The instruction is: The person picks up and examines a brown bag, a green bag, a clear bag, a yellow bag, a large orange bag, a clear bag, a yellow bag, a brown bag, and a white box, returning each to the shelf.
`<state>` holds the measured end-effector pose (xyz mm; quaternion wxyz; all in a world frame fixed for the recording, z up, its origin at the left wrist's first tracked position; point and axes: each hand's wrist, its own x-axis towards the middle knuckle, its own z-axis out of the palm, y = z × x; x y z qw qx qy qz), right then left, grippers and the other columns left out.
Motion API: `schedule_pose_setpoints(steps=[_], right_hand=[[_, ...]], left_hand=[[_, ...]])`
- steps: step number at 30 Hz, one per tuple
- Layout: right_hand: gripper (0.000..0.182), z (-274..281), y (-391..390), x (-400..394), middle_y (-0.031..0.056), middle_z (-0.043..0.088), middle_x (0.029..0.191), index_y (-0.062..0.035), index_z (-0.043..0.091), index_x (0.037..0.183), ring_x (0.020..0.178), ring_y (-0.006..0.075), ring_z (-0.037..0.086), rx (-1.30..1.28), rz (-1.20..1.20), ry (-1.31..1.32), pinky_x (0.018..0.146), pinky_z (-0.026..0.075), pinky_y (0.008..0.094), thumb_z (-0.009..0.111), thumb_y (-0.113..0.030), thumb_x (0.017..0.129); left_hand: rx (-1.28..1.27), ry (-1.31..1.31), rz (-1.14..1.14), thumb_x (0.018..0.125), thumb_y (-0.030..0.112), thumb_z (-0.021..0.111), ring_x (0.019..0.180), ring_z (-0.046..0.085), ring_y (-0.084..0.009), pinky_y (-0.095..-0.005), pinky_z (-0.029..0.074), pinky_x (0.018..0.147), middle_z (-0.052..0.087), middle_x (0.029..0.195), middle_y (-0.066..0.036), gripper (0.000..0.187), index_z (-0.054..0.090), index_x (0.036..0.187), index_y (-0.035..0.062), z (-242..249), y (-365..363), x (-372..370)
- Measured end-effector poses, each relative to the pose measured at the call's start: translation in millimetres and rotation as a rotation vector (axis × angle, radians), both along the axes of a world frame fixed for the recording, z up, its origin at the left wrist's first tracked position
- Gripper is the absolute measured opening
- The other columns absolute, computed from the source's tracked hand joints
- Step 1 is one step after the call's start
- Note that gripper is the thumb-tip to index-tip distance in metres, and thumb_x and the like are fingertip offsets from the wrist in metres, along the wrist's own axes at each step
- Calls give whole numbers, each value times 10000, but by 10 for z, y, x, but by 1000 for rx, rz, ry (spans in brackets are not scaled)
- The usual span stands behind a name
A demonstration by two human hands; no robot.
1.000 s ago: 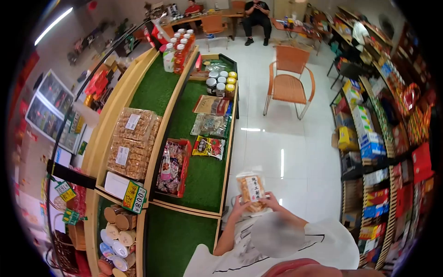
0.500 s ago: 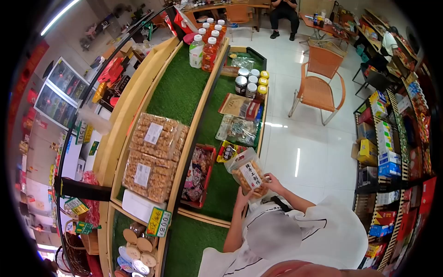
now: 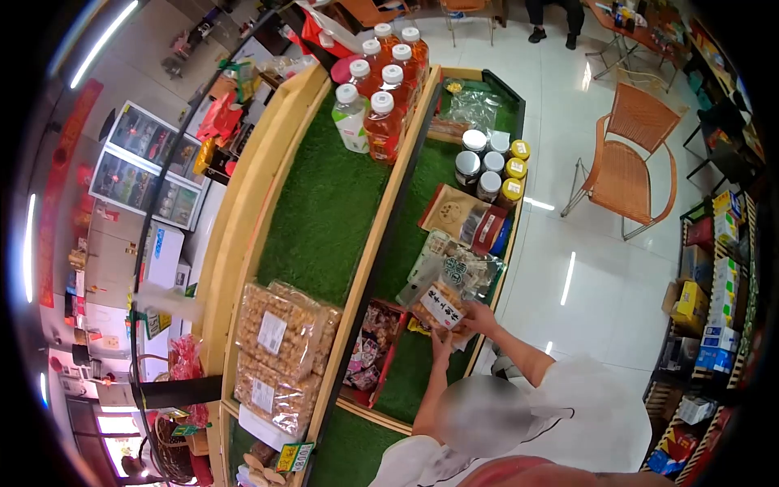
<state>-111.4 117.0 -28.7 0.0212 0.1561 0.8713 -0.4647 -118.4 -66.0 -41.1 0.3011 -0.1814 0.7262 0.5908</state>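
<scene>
A clear bag of tan snacks with a white label (image 3: 442, 303) is held by its lower part above the green shelf. My left hand (image 3: 441, 344) grips its bottom edge, and my right hand (image 3: 479, 318) holds its right side, fingers closed on it. Just beyond the bag lie clear packets with a green print (image 3: 466, 272). A brown pouch (image 3: 454, 213) rests farther back. To the left of my hands is a red box of small wrapped items (image 3: 375, 345). A yellow packet shows partly beneath the bag.
Large packs of nut snacks (image 3: 280, 331) lie on the upper shelf, with bottles (image 3: 385, 120) at its far end. Jars (image 3: 491, 162) stand on the lower shelf. An orange chair (image 3: 629, 158) is on the floor, stocked racks (image 3: 718, 300) at right. A seated person's legs (image 3: 556, 15) show.
The view has shifted, with the shelves appearing nearer and lower. The held bag has moved over the clear packets and now covers most of the yellow packet. Both hands still hold it.
</scene>
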Motion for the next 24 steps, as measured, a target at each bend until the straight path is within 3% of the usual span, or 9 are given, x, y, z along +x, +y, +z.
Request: schedule_pose_setpoints(steps=[3,6,9,14,15,18,19,22,24], right_hand=[[591,9,127,-111,138,642,933,-115,545,1241,881,347,616,47,102,-96,771,502,449,696,-246,686],[630,114,243,-106,155,625,964,-184,481,1304,880,373,610,-17,163,-109,764,504,468,644,-286,704],[650,102,219,-21,166,606,1007,-160,438,1326,896,381,604,31,166,-90,773,505,462,648,-284,723],[667,438,288,302,201,510,1169,-85,430,1291,1057,412,515,152,222,-140,887,448,480,699,-182,689],[674,476,273,344,204,494,1185,-78,428,1285,1086,412,485,165,200,-101,911,423,488,707,-169,678],[684,575,140,439,208,466,1213,-61,426,1270,1145,407,421,209,194,26,965,359,505,721,-146,659],[678,541,74,469,207,471,1208,-57,427,1266,1148,402,414,231,207,73,972,345,506,718,-148,660],[660,460,-182,545,195,480,1212,-61,429,1262,1150,389,411,221,342,219,980,323,499,710,-146,670],[642,392,-399,663,185,488,1211,-64,432,1259,1147,381,417,197,496,303,976,319,494,703,-141,682]], left_hand=[[-68,-48,-1,877,253,634,1339,313,-292,-357,313,1059,244,1484,-179,834,100,1478,31,166,121,-29],[-98,27,-8,868,257,639,1336,318,-293,-352,315,1055,258,1473,-200,835,115,1471,15,-97,64,43],[-37,100,-13,861,277,643,1307,364,-288,-348,335,1037,334,1429,-217,821,152,1460,2,222,121,157],[-351,136,-114,875,306,619,1171,511,-287,-362,401,979,518,1274,-212,717,271,1421,-2,-92,-201,699],[-403,152,-88,878,305,614,1138,540,-288,-367,415,964,556,1235,-207,689,303,1410,-3,-121,-290,855],[-217,-60,-3,866,339,606,1150,538,-286,-366,430,951,544,1274,-178,653,362,1404,63,-167,-662,1331],[-184,-69,115,864,328,599,1090,581,-298,-379,452,931,601,1194,-176,592,419,1367,74,-172,-729,1573],[-446,178,46,860,318,586,1059,593,-335,-402,462,926,623,1150,-189,539,461,1326,78,-332,-985,2334],[-476,-50,337,853,294,608,971,628,-329,-403,502,827,660,1007,-203,474,511,1262,73,-334,-1027,2802]])
